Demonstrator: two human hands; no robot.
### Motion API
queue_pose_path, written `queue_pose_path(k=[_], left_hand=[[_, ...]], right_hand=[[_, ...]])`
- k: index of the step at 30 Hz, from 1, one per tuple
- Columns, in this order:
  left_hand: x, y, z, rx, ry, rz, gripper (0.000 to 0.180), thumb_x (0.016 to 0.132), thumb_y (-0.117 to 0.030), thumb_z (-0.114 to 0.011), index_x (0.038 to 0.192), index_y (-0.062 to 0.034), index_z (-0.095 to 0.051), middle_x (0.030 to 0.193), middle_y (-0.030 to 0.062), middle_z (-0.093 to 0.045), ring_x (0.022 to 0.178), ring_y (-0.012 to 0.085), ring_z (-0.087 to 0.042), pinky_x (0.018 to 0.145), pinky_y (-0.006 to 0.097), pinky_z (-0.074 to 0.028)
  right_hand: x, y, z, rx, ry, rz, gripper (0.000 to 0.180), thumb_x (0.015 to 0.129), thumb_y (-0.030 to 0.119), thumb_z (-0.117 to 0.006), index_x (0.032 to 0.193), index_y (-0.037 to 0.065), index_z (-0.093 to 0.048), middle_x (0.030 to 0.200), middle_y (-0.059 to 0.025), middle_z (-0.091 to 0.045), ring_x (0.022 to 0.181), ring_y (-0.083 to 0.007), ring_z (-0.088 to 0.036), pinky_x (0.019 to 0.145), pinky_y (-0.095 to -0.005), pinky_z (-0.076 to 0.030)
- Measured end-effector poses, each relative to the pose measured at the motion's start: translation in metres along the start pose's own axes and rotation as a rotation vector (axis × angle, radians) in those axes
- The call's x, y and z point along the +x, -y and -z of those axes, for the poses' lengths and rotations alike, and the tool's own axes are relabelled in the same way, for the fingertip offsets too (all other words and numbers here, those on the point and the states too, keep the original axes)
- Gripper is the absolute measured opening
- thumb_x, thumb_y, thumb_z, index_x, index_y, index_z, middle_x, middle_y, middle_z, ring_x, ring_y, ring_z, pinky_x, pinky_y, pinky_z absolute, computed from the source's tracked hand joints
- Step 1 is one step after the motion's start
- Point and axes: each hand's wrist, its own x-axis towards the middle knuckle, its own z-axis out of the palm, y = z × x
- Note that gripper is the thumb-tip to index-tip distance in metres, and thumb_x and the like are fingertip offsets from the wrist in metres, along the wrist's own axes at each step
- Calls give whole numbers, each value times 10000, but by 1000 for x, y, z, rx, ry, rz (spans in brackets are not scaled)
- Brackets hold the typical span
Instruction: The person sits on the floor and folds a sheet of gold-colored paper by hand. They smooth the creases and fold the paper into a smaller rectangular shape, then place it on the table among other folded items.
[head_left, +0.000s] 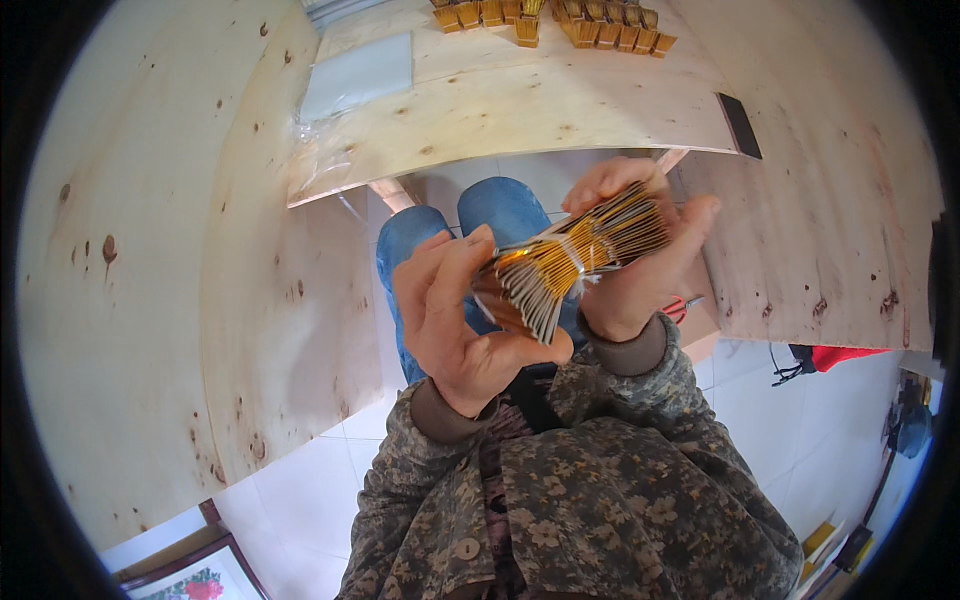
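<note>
Head view, looking down: both hands hold one thick bundle of thin gold-and-white flat cards, bound at its middle by a pale band, above the lap in blue jeans. The bundle's long axis runs from near-left up to far-right. The left hand is closed around the near-left end, thumb underneath and fingers curled over the fanned card edges. The right hand cups the far-right end, fingers wrapped behind it and thumb raised beside it. Both hands touch the bundle. Farther off, on the pale plywood table, stand rows of small gold bundles beside a clear plastic bag.
</note>
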Motion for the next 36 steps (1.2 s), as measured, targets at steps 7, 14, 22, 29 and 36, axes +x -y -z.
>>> queue_pose_path(k=[7, 14, 22, 29, 36], left_hand=[[1, 0, -2, -231, 118, 111, 825, 667, -514, -867, 1262, 5, -629, 1151, 134, -620, 1003, 248, -640, 829, 333, -555], [3, -10, 4, -296, 194, 112, 791, 625, -356, -932, 1272, -11, -633, 1163, 135, -634, 994, 259, -644, 898, 377, -527], [5, -26, 9, -134, 217, -136, 571, 706, -307, -886, 1165, -38, -679, 1065, 90, -718, 929, 214, -653, 964, 482, -473], [-1, -44, 11, 10, 270, -218, 621, 658, -323, -897, 1154, -21, -676, 1010, 56, -711, 875, 183, -667, 959, 433, -489], [-2, -46, 9, 37, 268, -191, 734, 610, -364, -916, 1193, -16, -639, 1066, 87, -687, 968, 213, -659, 996, 458, -478]], right_hand=[[2, 13, 7, -25, 4, 73, 870, 953, 781, -155, 895, 4, -544, 806, -147, -645, 713, -227, -645, 681, -320, -537], [4, 17, 9, -48, -10, 93, 862, 963, 766, -159, 888, 6, -558, 781, -149, -656, 676, -226, -656, 635, -311, -549], [9, 20, 10, 61, -49, 30, 772, 1004, 697, -164, 773, 54, -523, 607, -117, -611, 522, -218, -604, 516, -326, -534], [7, 22, 12, 88, -26, 4, 714, 1015, 681, -225, 723, 89, -497, 572, -89, -560, 500, -213, -516, 564, -335, -455], [9, 24, 8, 127, -35, -67, 714, 1013, 685, -214, 777, 77, -504, 610, -103, -566, 528, -237, -526, 597, -369, -465]])
